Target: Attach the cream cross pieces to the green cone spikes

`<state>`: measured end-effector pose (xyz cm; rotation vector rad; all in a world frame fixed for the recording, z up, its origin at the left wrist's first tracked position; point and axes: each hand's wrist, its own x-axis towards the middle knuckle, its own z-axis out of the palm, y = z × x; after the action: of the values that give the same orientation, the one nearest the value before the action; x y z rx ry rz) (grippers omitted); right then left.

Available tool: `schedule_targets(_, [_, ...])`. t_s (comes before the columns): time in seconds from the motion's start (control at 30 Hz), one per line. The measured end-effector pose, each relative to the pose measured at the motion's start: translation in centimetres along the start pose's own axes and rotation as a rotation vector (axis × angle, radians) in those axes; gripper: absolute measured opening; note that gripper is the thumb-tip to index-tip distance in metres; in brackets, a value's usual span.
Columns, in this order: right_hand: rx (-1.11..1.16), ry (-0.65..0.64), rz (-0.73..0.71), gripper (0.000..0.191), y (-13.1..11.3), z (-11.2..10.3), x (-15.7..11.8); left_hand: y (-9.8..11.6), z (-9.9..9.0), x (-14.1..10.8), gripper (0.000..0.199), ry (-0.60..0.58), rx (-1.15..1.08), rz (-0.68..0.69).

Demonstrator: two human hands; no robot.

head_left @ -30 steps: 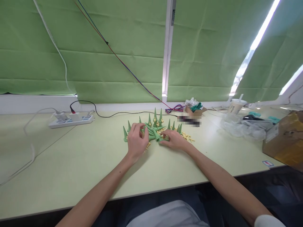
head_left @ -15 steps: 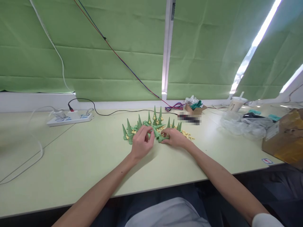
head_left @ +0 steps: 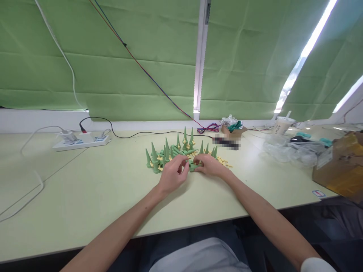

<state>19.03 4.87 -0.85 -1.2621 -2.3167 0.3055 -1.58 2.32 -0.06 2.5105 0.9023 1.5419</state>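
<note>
Both hands are over the middle of the table [head_left: 113,200], a little nearer its far edge than its near one, with the forearms reaching in across the near edge. The right hand [head_left: 209,166] has its thumb and fingers closed around a green cone [head_left: 192,167], which lies on its side; its wide end pokes out past the fingertips, toward the left hand [head_left: 173,175]. That hand is just beside it, thumb and fingers curled close together at the cone's wide end. From here I can't tell whether anything is pinched between them.

Upright green cones [head_left: 154,160] with small yellow pieces on them stand just beyond the left hand, on the side toward the table's left end. More cones lie heaped [head_left: 177,151] between the hands and the far edge. Loose yellow bits [head_left: 225,162] are scattered past the right hand, toward the table's right end.

By the far edge, a power strip [head_left: 95,142] sits to the left and a small open carton [head_left: 235,132] right of the middle. A big cardboard box [head_left: 337,170] stands near the right end.
</note>
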Motion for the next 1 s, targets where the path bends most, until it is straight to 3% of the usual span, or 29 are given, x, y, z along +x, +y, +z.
schedule_targets(0.37, [0.056,0.001,-0.035,0.013,-0.4,-0.5,-0.2,-0.3,0.3,0.0,0.017,-0.298,0.079,-0.161])
schedule_targets(0.63, [0.081,0.043,0.015,0.024,-0.5,-1.0,-0.3,-0.7,0.4,-0.2,0.018,-0.31,0.05,-0.285])
schedule_targets(1.0, [0.262,0.143,0.08,0.031,-0.8,-1.0,-0.1,-1.1,0.9,-0.3,0.018,-0.305,-0.004,-0.294])
